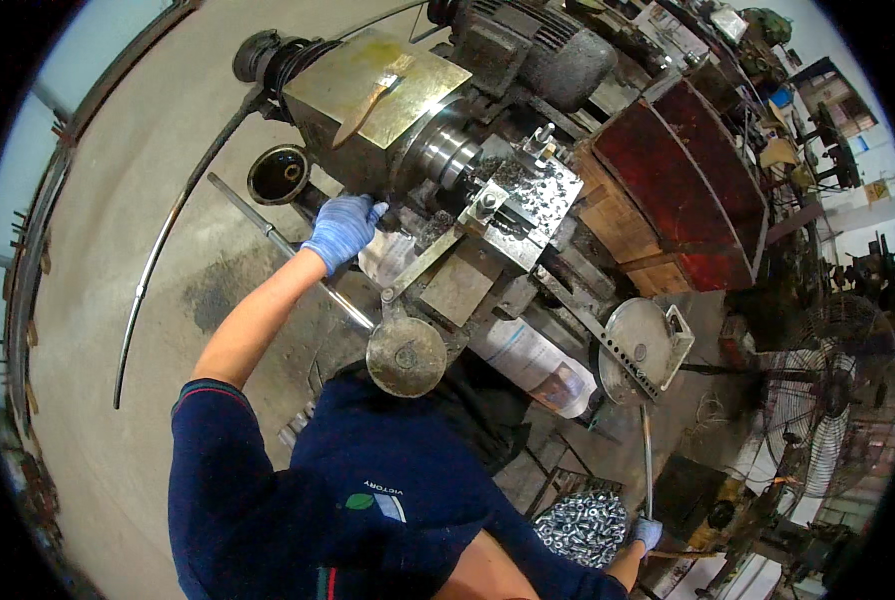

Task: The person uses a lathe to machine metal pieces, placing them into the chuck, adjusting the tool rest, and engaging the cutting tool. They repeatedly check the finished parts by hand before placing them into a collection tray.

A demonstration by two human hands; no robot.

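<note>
My left hand, in a blue knit glove, is at the front of the lathe, below its headstock. Its fingers curl down over something hidden beneath them, and the thumb points out to the right. Near it are a shiny chuck and a tool slide strewn with dark chips. At the lower right, my right hand, also gloved, is closed around the lower end of a long metal lever. This lever rises toward a round metal disc with a drilled bar across it.
A pile of small metal parts lies beside my right forearm. A wooden-handled brush rests on the headstock cover. A round plate sits close before me. A red box stands at right, a fan beyond.
</note>
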